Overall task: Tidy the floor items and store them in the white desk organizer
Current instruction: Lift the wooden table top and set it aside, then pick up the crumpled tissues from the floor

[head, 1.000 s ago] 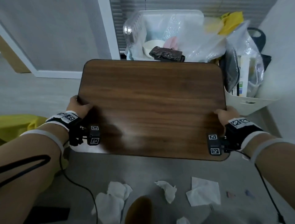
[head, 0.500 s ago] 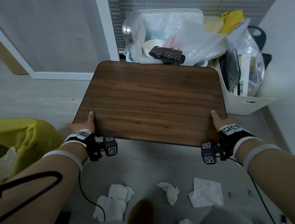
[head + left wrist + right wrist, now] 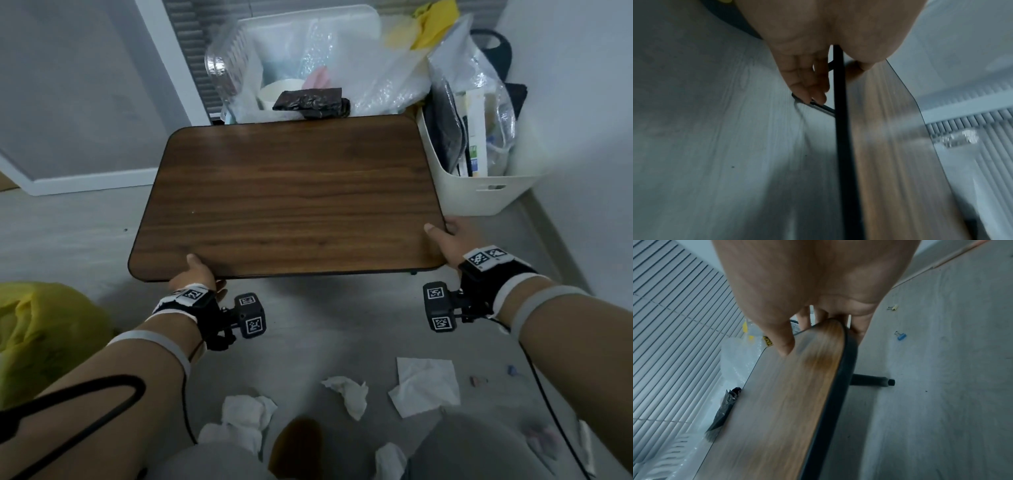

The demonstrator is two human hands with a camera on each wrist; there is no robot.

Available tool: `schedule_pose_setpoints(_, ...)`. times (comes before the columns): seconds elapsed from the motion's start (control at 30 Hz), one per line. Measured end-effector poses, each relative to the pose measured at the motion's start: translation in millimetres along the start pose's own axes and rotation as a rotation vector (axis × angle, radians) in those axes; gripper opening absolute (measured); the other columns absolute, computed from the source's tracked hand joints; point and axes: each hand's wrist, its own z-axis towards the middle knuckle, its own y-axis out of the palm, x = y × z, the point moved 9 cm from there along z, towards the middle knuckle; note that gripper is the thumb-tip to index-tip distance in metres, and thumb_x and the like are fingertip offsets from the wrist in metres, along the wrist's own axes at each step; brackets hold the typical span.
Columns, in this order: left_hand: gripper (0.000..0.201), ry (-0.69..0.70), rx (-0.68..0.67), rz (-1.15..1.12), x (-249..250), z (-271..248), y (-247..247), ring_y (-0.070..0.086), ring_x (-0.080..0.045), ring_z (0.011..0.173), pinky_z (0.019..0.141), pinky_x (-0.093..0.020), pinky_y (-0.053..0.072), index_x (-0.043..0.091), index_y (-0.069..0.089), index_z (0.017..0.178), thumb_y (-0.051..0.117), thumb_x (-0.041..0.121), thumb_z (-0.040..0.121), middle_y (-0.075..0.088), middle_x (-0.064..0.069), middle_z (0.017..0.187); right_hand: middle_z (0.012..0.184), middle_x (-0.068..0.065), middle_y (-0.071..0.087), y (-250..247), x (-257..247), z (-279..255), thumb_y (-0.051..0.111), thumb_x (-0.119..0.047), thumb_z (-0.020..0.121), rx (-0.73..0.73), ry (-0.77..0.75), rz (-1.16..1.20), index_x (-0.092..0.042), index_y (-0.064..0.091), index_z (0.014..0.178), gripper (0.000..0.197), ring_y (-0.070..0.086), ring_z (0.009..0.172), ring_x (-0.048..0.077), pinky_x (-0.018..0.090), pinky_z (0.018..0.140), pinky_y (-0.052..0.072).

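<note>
The white organizer [image 3: 479,192] sat on the floor just past the table's [image 3: 287,198] far right corner, stuffed with bags and papers. Both hands gripped the table's near edge: left hand [image 3: 195,274] thumb on top, fingers [image 3: 809,87] underneath; right hand [image 3: 448,240] pinching the near right corner the same way. Tissues [image 3: 424,385] and a blue clip [image 3: 901,336] lay on the floor near the table.

My left hand [image 3: 195,274] and right hand [image 3: 445,240] are bare. Each wrist wears a black strap, white-edged, carrying a black camera block with square black-and-white tags. Grey bands circle both forearms. Thin black cables trail back. Grey trousers.
</note>
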Motion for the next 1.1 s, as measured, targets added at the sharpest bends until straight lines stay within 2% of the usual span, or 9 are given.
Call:
schedule_pose_setpoints(0.1, 0.061, -0.009, -0.254, -0.108, -16.4, -38.2, 41.4, 0.068, -0.028, 0.090, 0.076, -0.042, 0.056, 0.010, 0.054, 0.116, 0.044, 0.066, 0.093, 0.067, -0.012, 0.098, 0.121, 0.007, 0.061, -1.9, 31.7, -2.8, 0.060, -0.048, 0.090, -0.048, 0.136, 0.230, -0.023, 0.056, 0.124, 0.042, 0.062, 0.110, 0.029, 0.042, 0.081, 0.057)
schedule_pose_setpoints(0.2, 0.065, 0.022, -0.465, 0.041, -29.4, -71.0, 68.1, 0.065, -0.027, 0.089, 0.081, -0.041, 0.053, 0.009, 0.061, 0.110, 0.048, 0.070, 0.089, 0.066, -0.009, 0.097, 0.090, 0.010, 0.065, -14.7, 51.6, -24.9, 0.045, -0.051, 0.096, -0.034, 0.211, 0.251, -0.016, 0.053, 0.114, 0.040, 0.065, 0.073, 0.026, 0.032, 0.065, 0.053)
schedule_pose_setpoints(0.3, 0.055, -0.010, -0.585, 0.202, -51.6, -111.3, 73.2, 0.063, -0.024, 0.086, 0.076, -0.037, 0.052, 0.010, 0.065, 0.103, 0.051, 0.062, 0.092, 0.064, -0.007, 0.095, 0.078, 0.010, 0.061, -25.0, 77.1, -66.3, 0.041, -0.044, 0.099, -0.065, 0.286, 0.197, -0.013, 0.054, 0.105, 0.035, 0.059, 0.060, 0.025, 0.030, 0.060, 0.048)
schedule_pose_setpoints(0.47, 0.025, -0.083, -0.551, 0.286, -88.8, -192.3, 22.7, 0.061, -0.019, 0.076, 0.067, -0.032, 0.051, 0.013, 0.059, 0.095, 0.061, 0.039, 0.096, 0.058, -0.005, 0.088, 0.079, 0.010, 0.065, -36.1, 97.1, -181.0, 0.052, -0.038, 0.097, -0.352, 0.374, -0.097, -0.009, 0.059, 0.100, 0.029, 0.063, 0.065, 0.027, 0.037, 0.069, 0.052)
schedule_pose_setpoints(0.6, 0.002, -0.110, -0.501, 0.293, -120.9, -225.6, -19.6, 0.058, -0.018, 0.066, 0.054, -0.026, 0.050, 0.015, 0.055, 0.099, 0.056, 0.015, 0.100, 0.060, -0.005, 0.077, 0.081, 0.002, 0.070, -27.9, 97.1, -255.0, 0.064, -0.043, 0.089, -0.634, 0.272, -0.419, -0.019, 0.061, 0.095, 0.025, 0.070, 0.071, 0.024, 0.036, 0.077, 0.055)
schedule_pose_setpoints(0.7, 0.019, -0.120, -0.487, 0.362, -152.4, -222.0, -42.7, 0.054, -0.019, 0.064, 0.046, -0.020, 0.048, 0.018, 0.055, 0.087, 0.051, 0.006, 0.100, 0.062, -0.006, 0.071, 0.090, 0.000, 0.067, -27.6, 103.8, -284.1, 0.066, -0.043, 0.088, -0.663, 0.197, -0.655, -0.023, 0.064, 0.101, 0.024, 0.067, 0.088, 0.022, 0.028, 0.082, 0.048)
schedule_pose_setpoints(0.87, 0.036, 0.118, -0.379, 0.732, -230.0, -156.1, -73.7, 0.062, -0.036, 0.104, 0.087, -0.044, 0.056, 0.018, 0.064, 0.123, 0.061, 0.005, 0.090, 0.060, -0.016, 0.123, 0.114, 0.006, 0.060, 47.0, 174.3, -304.7, 0.066, -0.039, 0.086, -0.718, 0.177, -0.736, -0.025, 0.059, 0.117, 0.035, 0.055, 0.090, 0.018, 0.026, 0.084, 0.041)
schedule_pose_setpoints(0.97, 0.054, 0.283, -0.343, 0.880, -246.3, -131.1, -68.0, 0.050, -0.037, 0.127, 0.106, -0.043, 0.044, 0.020, 0.053, 0.140, 0.059, 0.004, 0.089, 0.045, -0.017, 0.144, 0.124, 0.006, 0.048, 76.9, 213.6, -312.2, 0.064, -0.044, 0.085, -0.720, 0.187, -0.791, -0.033, 0.052, 0.125, 0.044, 0.059, 0.099, 0.025, 0.033, 0.092, 0.047)
schedule_pose_setpoints(1.1, 0.066, 0.352, -0.443, 1.190, -289.8, -92.8, -43.4, 0.023, -0.035, 0.148, 0.117, -0.038, 0.026, 0.027, 0.028, 0.155, 0.051, 0.010, 0.096, 0.017, -0.015, 0.161, 0.138, 0.004, 0.030, 131.5, 260.8, -313.0, 0.060, -0.040, 0.088, -0.832, 0.104, -0.914, -0.039, 0.040, 0.135, 0.051, 0.062, 0.092, 0.027, 0.033, 0.082, 0.051)
